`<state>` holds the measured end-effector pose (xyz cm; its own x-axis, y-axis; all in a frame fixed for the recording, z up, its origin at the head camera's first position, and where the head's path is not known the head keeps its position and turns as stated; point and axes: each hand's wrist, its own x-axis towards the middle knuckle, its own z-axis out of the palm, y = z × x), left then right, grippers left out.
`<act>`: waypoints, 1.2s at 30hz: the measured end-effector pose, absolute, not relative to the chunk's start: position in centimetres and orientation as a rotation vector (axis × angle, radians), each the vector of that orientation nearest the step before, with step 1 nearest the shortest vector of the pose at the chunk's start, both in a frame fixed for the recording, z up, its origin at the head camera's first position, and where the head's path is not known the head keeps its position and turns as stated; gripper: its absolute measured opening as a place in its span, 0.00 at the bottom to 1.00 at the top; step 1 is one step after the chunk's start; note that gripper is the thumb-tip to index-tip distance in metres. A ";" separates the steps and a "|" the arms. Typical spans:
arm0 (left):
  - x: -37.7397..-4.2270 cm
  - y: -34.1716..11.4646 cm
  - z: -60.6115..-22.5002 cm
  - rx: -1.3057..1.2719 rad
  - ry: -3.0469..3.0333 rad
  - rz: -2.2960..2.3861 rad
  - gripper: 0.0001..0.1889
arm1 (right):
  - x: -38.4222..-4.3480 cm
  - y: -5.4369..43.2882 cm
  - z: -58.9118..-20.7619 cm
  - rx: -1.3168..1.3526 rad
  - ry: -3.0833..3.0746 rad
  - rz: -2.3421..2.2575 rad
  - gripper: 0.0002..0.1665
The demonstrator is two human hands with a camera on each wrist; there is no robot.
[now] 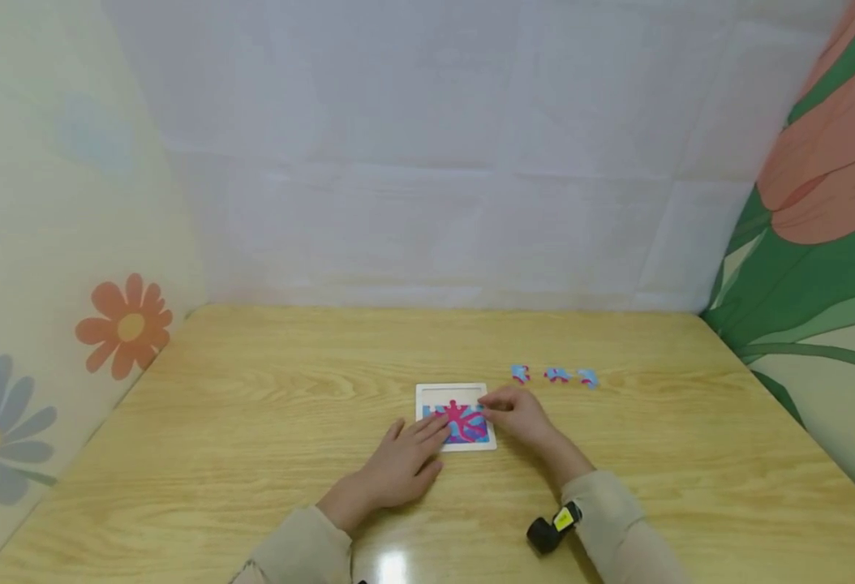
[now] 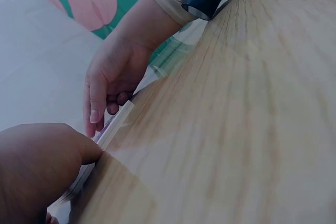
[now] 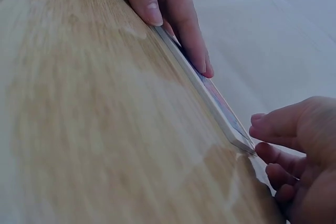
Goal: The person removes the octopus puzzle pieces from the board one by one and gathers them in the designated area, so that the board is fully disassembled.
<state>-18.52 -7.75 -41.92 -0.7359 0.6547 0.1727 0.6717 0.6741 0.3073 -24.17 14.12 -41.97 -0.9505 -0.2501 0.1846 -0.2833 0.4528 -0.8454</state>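
Note:
A white-framed jigsaw tray (image 1: 451,387) lies flat on the table, its lower part filled with a pink, blue and purple picture (image 1: 466,427). The upper part of the tray shows its pale base. My left hand (image 1: 401,469) rests on the left side of the picture with straight fingers, its thumb by the near edge. At the tray's right edge is my right hand (image 1: 521,415), thumb and forefinger reaching over the frame. In the right wrist view, the right hand (image 3: 302,150) has loosely bent fingers beside the tray corner, with no piece visible between them.
Three loose jigsaw pieces, a left one (image 1: 520,373), a middle one (image 1: 557,375) and a right one (image 1: 588,378), lie beyond the right hand. A black camera (image 1: 544,535) is strapped to the right wrist. White cloth (image 1: 435,162) hangs behind the wooden table (image 1: 252,405).

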 end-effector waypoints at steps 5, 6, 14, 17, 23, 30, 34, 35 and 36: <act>-18.6 -7.7 -42.1 -1.126 -2.825 -0.529 0.24 | -24.1 14.1 -41.9 0.481 -2.681 1.482 0.10; -18.6 -7.7 -42.1 -1.130 -2.818 -0.530 0.24 | -24.1 14.1 -41.8 0.489 -2.687 1.470 0.11; -18.3 -7.8 -42.4 -1.181 -2.696 -0.548 0.22 | -23.9 14.1 -41.8 0.484 -2.767 1.408 0.13; -18.3 -7.8 -42.4 -1.183 -2.689 -0.547 0.22 | -23.9 14.1 -41.8 0.479 -2.787 1.374 0.14; -18.6 -7.6 -42.3 -1.151 -2.790 -0.457 0.23 | -23.9 14.0 -41.5 0.538 -2.796 1.310 0.14; -18.5 -7.6 -42.1 -1.160 -2.800 -0.442 0.22 | -23.8 13.8 -41.3 0.538 -2.817 1.273 0.13; -18.6 -7.4 -42.1 -1.148 -2.818 -0.425 0.22 | -23.9 13.8 -41.4 0.515 -2.831 1.268 0.13; -18.6 -7.3 -42.1 -1.144 -2.823 -0.419 0.22 | -23.9 13.7 -41.4 0.507 -2.834 1.270 0.12; -18.6 -7.3 -42.1 -1.138 -2.830 -0.406 0.22 | -23.9 13.7 -41.4 0.501 -2.835 1.274 0.12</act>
